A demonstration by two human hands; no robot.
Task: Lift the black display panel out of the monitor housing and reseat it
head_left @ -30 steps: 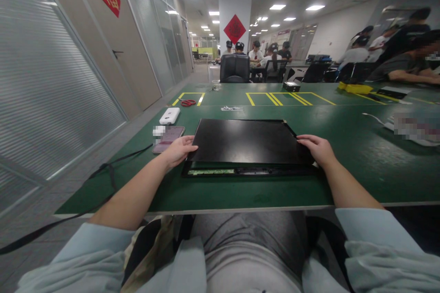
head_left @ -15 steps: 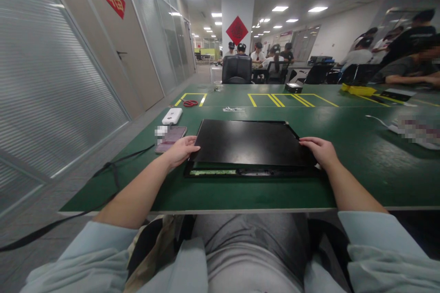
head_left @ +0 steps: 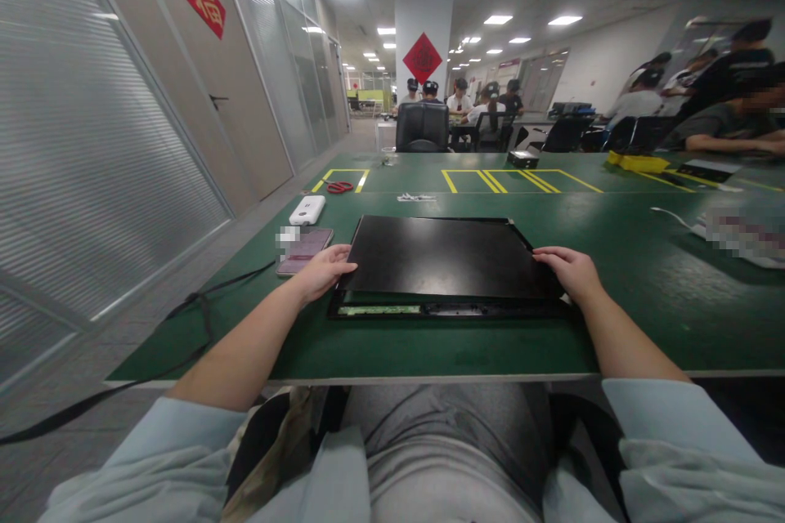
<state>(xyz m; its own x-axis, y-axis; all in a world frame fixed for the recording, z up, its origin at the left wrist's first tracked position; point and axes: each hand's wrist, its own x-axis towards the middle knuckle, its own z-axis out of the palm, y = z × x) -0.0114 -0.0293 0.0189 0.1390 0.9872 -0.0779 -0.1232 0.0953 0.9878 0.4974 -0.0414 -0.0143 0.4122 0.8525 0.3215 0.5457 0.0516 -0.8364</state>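
Note:
A flat black display panel lies slightly askew over a black frame, whose near edge shows below it. Along that edge runs a green circuit strip. My left hand grips the panel's left edge, thumb on top and fingers at the side. At the right edge, my right hand pinches the panel near its far corner; part of its fingers is hidden behind the edge.
Left of the panel lie a phone and a white power bank. Red-handled scissors rest farther back on the green table. A black strap trails off the left edge. A yellow tray stands back right; people sit beyond.
Both hands keep the same hold on the panel, which has barely moved. The whole view has shifted very slightly.

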